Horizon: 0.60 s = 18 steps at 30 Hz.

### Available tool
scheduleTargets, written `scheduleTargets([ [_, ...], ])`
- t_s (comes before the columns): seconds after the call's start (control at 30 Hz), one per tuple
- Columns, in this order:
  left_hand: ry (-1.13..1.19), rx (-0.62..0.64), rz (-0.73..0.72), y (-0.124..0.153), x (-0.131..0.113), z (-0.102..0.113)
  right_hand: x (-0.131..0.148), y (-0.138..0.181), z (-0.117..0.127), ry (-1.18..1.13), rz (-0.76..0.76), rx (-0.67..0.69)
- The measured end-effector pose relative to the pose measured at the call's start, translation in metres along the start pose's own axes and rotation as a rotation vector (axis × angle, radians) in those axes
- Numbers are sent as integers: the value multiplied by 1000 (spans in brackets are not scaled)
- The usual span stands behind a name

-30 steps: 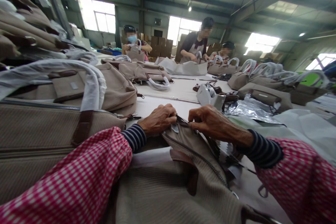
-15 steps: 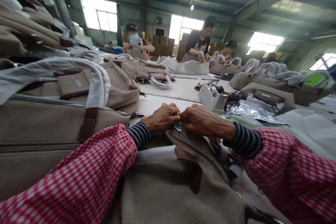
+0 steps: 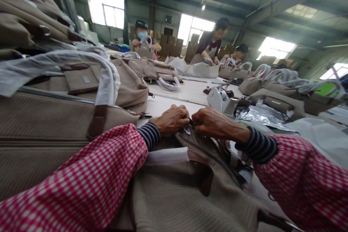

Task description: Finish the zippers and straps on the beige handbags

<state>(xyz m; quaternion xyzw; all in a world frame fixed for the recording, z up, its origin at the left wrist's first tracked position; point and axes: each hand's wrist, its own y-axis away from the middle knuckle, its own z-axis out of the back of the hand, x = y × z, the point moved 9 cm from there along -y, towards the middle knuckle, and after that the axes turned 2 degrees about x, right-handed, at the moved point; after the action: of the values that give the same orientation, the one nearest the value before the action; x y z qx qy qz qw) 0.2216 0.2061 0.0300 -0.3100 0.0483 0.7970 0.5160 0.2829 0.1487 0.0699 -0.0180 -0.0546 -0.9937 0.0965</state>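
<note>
A beige corduroy handbag (image 3: 168, 192) with brown leather trim lies in front of me, its dark zipper (image 3: 214, 159) running toward its far end. My left hand (image 3: 172, 119) is closed in a pinch on the bag's far end by the zipper. Close beside it, my right hand (image 3: 217, 123) also pinches that end, knuckles up. A small clear-wrapped tag (image 3: 187, 129) hangs between the hands. White wrapping (image 3: 167, 156) covers part of the bag's handle. What exactly lies between the fingertips is mostly hidden.
A larger beige bag (image 3: 54, 127) with a wrapped handle (image 3: 107, 83) stands at my left. Beyond my right hand sit a white tape dispenser (image 3: 221, 99) and clear plastic (image 3: 263, 112). More bags (image 3: 280, 98) line the right. Co-workers (image 3: 208, 45) handle bags across the white table (image 3: 174, 92).
The view has shifted slightly, so the scene sits a little further right. Both hands stay at the bag's far end, with a slightly wider gap between their fingertips.
</note>
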Motion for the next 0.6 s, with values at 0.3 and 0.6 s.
scheduleTargets([
  [0.3, -22, 11, 8, 1, -2, 1, 0, 3, 0, 3, -16, -2],
  [0.6, -33, 6, 11, 1, -5, 2, 5, -3, -3, 38, 20, 42],
])
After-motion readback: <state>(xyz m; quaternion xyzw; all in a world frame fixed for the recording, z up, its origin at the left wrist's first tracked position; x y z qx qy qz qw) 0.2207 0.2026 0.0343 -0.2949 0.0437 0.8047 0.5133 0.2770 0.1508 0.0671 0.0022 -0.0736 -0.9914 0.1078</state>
